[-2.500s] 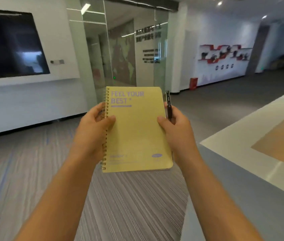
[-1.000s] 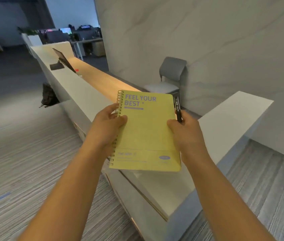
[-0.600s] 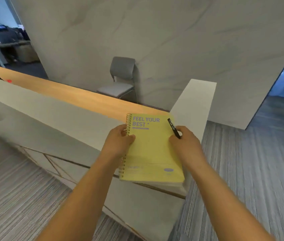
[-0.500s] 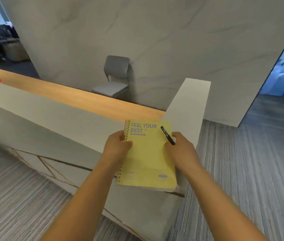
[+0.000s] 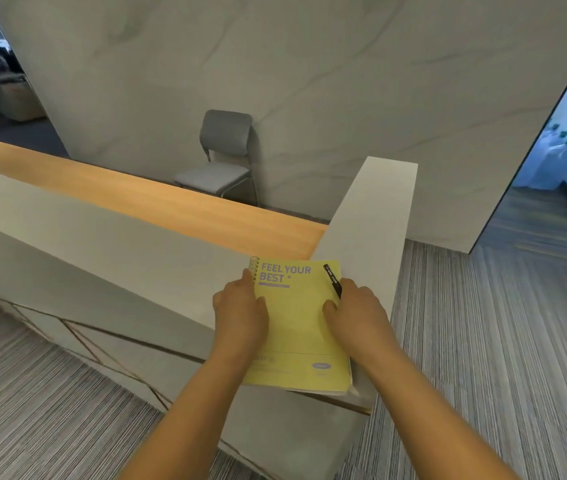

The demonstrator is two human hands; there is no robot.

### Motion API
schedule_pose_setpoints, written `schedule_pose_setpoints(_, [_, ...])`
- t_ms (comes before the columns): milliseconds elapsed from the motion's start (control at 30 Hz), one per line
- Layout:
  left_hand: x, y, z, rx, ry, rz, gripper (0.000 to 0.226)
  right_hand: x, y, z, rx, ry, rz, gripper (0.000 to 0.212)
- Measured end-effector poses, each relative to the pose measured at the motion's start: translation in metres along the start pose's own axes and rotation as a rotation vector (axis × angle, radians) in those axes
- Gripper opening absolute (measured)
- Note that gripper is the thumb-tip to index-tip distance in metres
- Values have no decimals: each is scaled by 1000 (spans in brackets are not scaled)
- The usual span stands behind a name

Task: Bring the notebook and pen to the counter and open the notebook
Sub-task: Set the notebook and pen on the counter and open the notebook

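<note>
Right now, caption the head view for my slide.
Both hands set the closed yellow notebook on the counter corner, pen in right hand.

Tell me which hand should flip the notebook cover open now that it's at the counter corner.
Right, probably. The right hand sits at the yellow notebook's free edge, opposite the spiral binding, though it also holds the black pen. The left hand lies over the spiral side, better for steadying it on the counter.

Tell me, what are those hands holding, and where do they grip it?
The left hand grips the closed yellow notebook at its spiral edge. The right hand rests on the opposite side, pinching the black pen by its lower end.
</note>
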State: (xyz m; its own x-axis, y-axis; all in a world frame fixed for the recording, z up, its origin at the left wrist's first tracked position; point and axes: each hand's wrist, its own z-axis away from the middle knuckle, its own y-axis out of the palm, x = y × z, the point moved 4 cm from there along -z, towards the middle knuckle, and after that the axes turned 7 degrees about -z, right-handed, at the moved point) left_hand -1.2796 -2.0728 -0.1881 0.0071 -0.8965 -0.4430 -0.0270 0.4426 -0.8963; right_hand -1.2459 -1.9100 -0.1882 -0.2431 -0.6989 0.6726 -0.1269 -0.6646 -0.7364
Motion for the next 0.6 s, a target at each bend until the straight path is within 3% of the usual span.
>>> schedule_pose_setpoints(100, [0,2,0,-8,36,-19,44,-1,-8,-6,11,25,17,32])
schedule_pose_setpoints(233, [-11,-3,10,-69,114,-49,59,-5,-38,-50,-206,5,20,33])
schedule_pose_setpoints(400, [-56,11,40,-47,376,-164,46,-13,-54,-119,-253,53,242,29])
schedule_pose_setpoints(600, [-74,34,51,140,304,-406,59,-25,-43,-144,-240,94,395,31])
